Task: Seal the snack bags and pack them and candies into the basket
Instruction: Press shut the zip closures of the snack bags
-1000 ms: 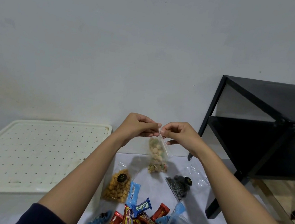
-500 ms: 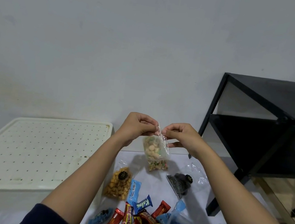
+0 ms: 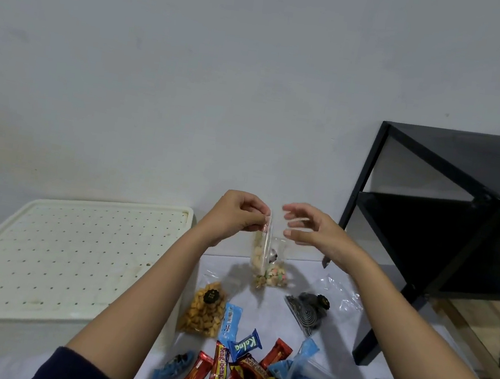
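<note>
Clear snack bag (image 3: 262, 255) in left grip (image 3: 236, 216)

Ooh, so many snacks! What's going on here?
A person is holding up a small clear snack bag of colourful bits above the white table. The left hand pinches the bag's top edge. The right hand is open just beside it, not touching. Down on the table lie a bag of yellow snacks, a dark bag and a pile of red and blue candies, not packed yet.

Clear glossy plastic snack bag (image 3: 267, 256); matt black shelf (image 3: 447, 213).
</note>
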Tool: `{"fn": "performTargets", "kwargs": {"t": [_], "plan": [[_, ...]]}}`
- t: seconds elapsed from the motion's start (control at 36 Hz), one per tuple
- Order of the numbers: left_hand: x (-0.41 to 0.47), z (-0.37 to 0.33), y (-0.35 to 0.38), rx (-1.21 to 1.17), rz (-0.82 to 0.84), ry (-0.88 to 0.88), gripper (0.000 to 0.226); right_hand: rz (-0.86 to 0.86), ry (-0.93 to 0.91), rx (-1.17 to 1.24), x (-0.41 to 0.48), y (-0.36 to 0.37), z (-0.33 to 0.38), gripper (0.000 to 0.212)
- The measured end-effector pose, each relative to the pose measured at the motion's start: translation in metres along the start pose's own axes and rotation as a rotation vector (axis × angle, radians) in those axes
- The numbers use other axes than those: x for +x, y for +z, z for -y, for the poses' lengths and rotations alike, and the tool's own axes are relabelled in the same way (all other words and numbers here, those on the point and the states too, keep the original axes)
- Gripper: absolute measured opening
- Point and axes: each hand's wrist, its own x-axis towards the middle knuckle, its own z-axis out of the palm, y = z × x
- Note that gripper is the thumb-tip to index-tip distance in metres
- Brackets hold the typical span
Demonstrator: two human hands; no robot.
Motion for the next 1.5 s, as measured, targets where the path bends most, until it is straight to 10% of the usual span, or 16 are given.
{"fn": "performTargets", "kwargs": {"t": [0.08, 0.19, 0.72, 1.17, 1.5], "plan": [[0.002, -0.009, -0.001, 0.111, 0.076, 0.039, 0.015, 0.059, -0.052, -0.147, 0.002, 0.001, 0.007, 0.056], [0.008, -0.011, -0.003, 0.205, 0.087, 0.069, 0.019, 0.036, -0.078, -0.208, 0.016, 0.008, 0.006, 0.015], [0.052, 0.124, -0.005, -0.059, -0.487, -0.156, 0.017, -0.182, 0.098, 0.055, 0.099, 0.039, -0.089, 0.023], [0.102, 0.204, 0.053, -0.07, -0.333, -0.352, 0.02, -0.227, 0.312, -0.142, 0.112, 0.011, -0.183, 0.008], [0.096, 0.214, 0.058, 0.22, -0.369, -0.272, 0.034, -0.302, 0.372, -0.304, 0.106, 0.025, -0.192, 0.049]]}}
